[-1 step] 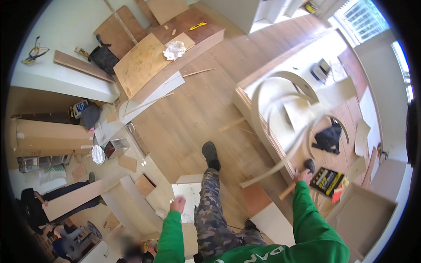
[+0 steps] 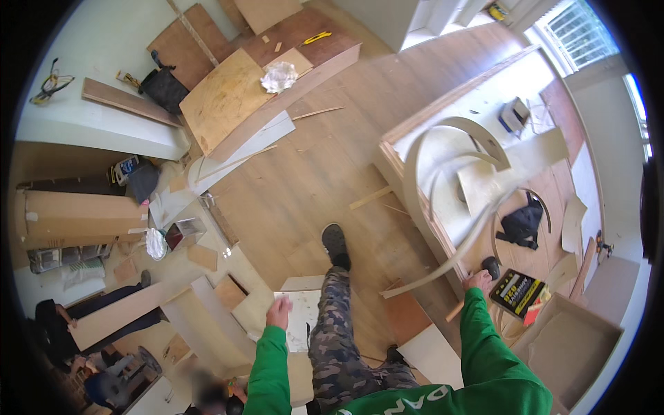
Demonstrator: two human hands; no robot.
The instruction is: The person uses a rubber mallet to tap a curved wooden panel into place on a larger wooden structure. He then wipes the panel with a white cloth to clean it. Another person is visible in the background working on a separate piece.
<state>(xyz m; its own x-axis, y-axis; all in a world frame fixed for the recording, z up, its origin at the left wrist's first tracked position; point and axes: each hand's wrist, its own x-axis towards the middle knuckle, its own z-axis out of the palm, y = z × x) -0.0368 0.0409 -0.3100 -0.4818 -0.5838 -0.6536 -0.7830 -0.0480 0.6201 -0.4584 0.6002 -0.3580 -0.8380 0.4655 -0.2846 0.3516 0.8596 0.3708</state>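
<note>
holds in the right hand (image 2: 477,280) a mallet (image 2: 490,266) with a black head and a wooden handle. closes the right grip firmly round the handle, just below the head. carries the mallet at the near edge of a counter (image 2: 557,176), head toward the counter, handle end slanting down and to the left. cannot tell whether the head touches the surface.

hangs the left hand (image 2: 278,312) well apart from the right, in front of a white board (image 2: 303,324). cannot tell whether the left grip is spread or pressed together. wears green sleeves and camouflage trousers (image 2: 337,318); sets a dark shoe (image 2: 335,238) on the wooden floor (image 2: 297,180).

recorded just beside the mallet: a black package (image 2: 515,294) with yellow markings, and at its lower right an orange-red piece (image 2: 532,316). recorded farther up the counter: pale curved strips (image 2: 412,169), one reaching out past the near edge; a black bag (image 2: 522,223); a grey and blue device (image 2: 513,115).

noted at upper left: a yellow cutter (image 2: 316,39) and a crumpled white sheet (image 2: 279,77) on brown panels. noted at lower left: a co-worker in dark clothing, partly behind a long board (image 2: 117,318).
</note>
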